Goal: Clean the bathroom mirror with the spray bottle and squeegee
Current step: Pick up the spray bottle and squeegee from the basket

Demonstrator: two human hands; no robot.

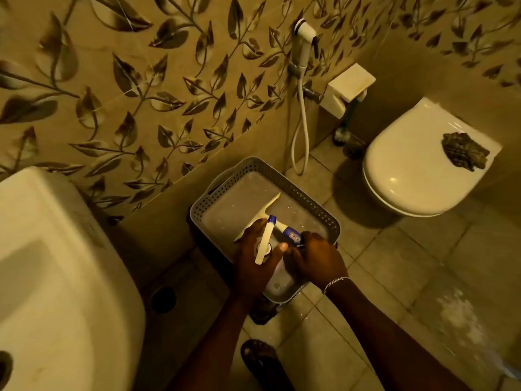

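A basket [310, 198] sits on the floor [408, 263] between sink [56, 249] and toilet [417, 170].

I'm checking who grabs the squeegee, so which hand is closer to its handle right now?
Right. The right hand is at the squeegee handle's blue end in the basket; the left hand is beside it, wrapped around the spray bottle.

squeegee handle [290, 232] under hand, sink [56, 277] cropped

Dim, warm yellow cast overall. Glare spots on the toilet lid [417, 162]; sink [56, 263] brightest area at left. Heavy shadow under the basket [262, 170] and across the lower floor. Wide-angle bending at edges, soft detail, corners slightly blurred.
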